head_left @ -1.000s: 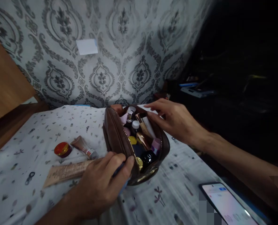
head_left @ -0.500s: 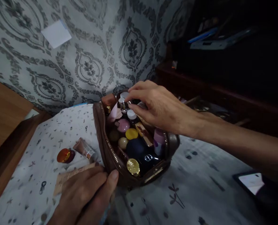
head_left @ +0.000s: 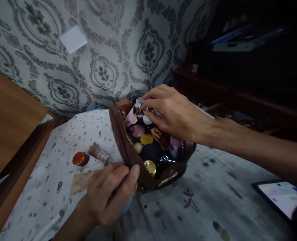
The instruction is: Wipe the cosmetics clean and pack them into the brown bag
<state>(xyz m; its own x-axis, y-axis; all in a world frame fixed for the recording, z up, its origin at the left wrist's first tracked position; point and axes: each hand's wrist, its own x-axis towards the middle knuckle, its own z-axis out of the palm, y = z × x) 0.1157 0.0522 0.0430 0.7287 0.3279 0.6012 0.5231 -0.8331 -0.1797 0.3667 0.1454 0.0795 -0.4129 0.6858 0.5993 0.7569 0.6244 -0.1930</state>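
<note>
A brown zippered makeup bag (head_left: 120, 137) stands open on the patterned bedsheet, packed with cosmetics. Over its far right side, my right hand (head_left: 175, 108) reaches in, thumb and fingertips closed at a silver-capped bottle (head_left: 138, 109). My left hand (head_left: 110, 194) is closed at the bag's near left edge, thumb against the wall; a bit of light blue shows beneath it. Inside the bag are a white cap (head_left: 147, 119), a yellow round item (head_left: 146, 139), a dark glossy case (head_left: 161, 157), a gold round lid (head_left: 150, 168) and a purple-and-white container (head_left: 175, 146).
Left of the bag lie an orange jar (head_left: 80, 158), a rose-coloured tube (head_left: 98, 153) and a beige flat tube (head_left: 82, 181). A phone (head_left: 279, 197) with a lit screen rests at right. Patterned wallpaper (head_left: 103, 73) rises behind; a wooden panel (head_left: 10, 124) borders the left.
The view has shifted, so the bag and the things around it appear farther right. My left hand has moved up slightly along the bag's edge. My right hand remains at the silver-capped bottle.
</note>
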